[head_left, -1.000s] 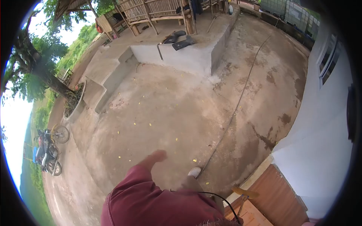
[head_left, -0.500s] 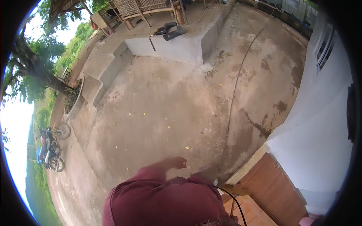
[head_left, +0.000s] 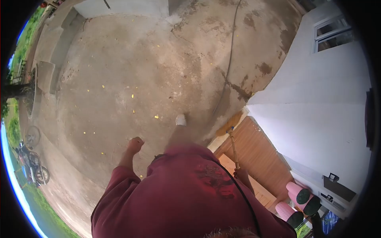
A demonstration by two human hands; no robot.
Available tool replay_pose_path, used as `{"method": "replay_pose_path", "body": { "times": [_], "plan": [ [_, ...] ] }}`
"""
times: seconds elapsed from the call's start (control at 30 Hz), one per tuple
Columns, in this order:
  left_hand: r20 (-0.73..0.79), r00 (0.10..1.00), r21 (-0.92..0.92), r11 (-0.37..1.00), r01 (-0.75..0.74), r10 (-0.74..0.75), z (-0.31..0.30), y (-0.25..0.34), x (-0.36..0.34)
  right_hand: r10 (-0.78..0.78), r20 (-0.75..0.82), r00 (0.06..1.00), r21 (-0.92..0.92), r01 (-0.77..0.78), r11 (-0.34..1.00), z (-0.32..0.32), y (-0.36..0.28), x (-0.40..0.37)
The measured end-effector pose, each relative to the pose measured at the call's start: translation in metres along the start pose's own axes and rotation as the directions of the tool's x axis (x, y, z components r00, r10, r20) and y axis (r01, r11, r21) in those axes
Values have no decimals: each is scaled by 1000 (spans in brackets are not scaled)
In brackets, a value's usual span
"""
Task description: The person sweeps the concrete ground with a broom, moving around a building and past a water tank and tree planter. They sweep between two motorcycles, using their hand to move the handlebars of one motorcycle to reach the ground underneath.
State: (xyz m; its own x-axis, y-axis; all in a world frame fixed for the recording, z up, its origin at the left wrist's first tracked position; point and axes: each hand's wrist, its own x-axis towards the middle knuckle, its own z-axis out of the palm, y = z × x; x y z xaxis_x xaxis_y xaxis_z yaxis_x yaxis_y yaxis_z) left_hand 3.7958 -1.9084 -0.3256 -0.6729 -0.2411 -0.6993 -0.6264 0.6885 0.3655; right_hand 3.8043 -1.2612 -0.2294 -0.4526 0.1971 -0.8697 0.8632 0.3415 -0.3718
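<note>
My right hand (head_left: 240, 173) is low at my right side, closed around the handle of a broom (head_left: 233, 148). The broom's tan fibre head points away from me, by the edge of the wooden-looking floor at the doorway. My left hand (head_left: 135, 145) hangs out in front on the left, over the concrete, with its fingers curled in and nothing visible in them. Between the hands, one foot in a light shoe (head_left: 181, 119) is stretched forward on the ground.
Yellow leaves (head_left: 156, 117) are scattered on the concrete yard (head_left: 119, 59). A dark hose (head_left: 231, 51) runs across it. A white wall (head_left: 305, 115) with a window stands on the right. Pink rolls (head_left: 295, 192) are at lower right; a motorcycle (head_left: 32, 162) is parked far left.
My view has tipped down, and the bamboo bench has left the picture. My right hand and the broom have come into sight. One foot now shows in front of me.
</note>
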Motion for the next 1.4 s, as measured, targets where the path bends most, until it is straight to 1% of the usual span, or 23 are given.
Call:
{"method": "replay_pose_path", "body": {
  "times": [0.03,0.2,0.33,0.4,0.5,0.57,0.6,0.63,0.67,0.73,0.8,0.83,0.87,0.9,0.93,1.0,1.03,1.1,1.2,1.3,1.33,1.37,1.4],
  "plan": [
    [16,1000,-60,998,-26,27,-3,21,3,213,-73,974,188,-196,962,0,-54,-7],
    [29,987,-155,976,-154,160,-22,94,9,-16,-169,986,29,21,999,-55,-190,59],
    [-10,1000,-217,976,6,-8,-21,74,25,-228,-268,936,-179,184,966,-94,-311,115],
    [-83,994,-244,969,45,-67,-16,50,21,-540,-232,809,-463,397,793,-140,-341,210],
    [-141,953,-297,930,216,-266,-3,22,-4,-656,-197,729,-719,347,602,-171,-460,285],
    [-162,895,-373,865,334,-416,12,46,-30,-691,-199,695,-824,264,502,-177,-546,359],
    [-157,856,-430,814,390,-493,15,72,-43,-728,-40,684,-916,267,301,-172,-594,380],
    [-132,812,-469,758,455,-569,22,97,-66,-728,30,685,-960,223,169,-168,-631,420],
    [-128,804,-598,692,405,-581,46,116,-80,-662,-61,747,-910,230,344,-149,-667,429],
    [-91,788,-552,689,469,-609,57,213,-105,-639,65,766,-959,225,171,-116,-705,491],
    [53,854,-487,733,475,-518,102,266,-124,-613,293,733,-950,298,-98,-50,-705,487],
    [113,857,-513,709,483,-503,111,303,-133,-454,525,720,-840,350,-415,-9,-698,457],
    [207,837,-522,666,532,-507,124,331,-137,-452,381,806,-923,356,-144,30,-669,457],
    [257,826,-572,610,549,-502,128,361,-140,-262,627,734,-757,494,-428,67,-651,410],
    [269,826,-561,617,552,-495,143,379,-144,-168,693,701,-678,555,-482,101,-612,403],
    [276,829,-556,623,550,-486,164,391,-137,-180,604,776,-786,617,21,157,-546,339],
    [291,828,-559,617,554,-480,173,395,-137,-155,706,691,-708,689,-151,184,-522,324],
    [280,805,-543,606,582,-522,157,409,-136,169,643,747,-763,645,50,229,-495,317],
    [102,753,-754,442,485,-650,127,408,-131,203,783,588,-621,755,210,236,-490,279],
    [68,629,-916,201,347,-775,144,403,-138,105,868,486,-497,845,196,197,-504,280],
    [77,596,-945,132,300,-799,154,401,-140,161,791,591,-603,706,372,171,-531,259],
    [94,592,-933,136,332,-800,173,401,-145,249,730,636,-678,631,377,146,-556,258],
    [116,590,-918,140,371,-799,202,402,-150,187,697,692,-706,617,348,117,-577,247]
  ]
}}
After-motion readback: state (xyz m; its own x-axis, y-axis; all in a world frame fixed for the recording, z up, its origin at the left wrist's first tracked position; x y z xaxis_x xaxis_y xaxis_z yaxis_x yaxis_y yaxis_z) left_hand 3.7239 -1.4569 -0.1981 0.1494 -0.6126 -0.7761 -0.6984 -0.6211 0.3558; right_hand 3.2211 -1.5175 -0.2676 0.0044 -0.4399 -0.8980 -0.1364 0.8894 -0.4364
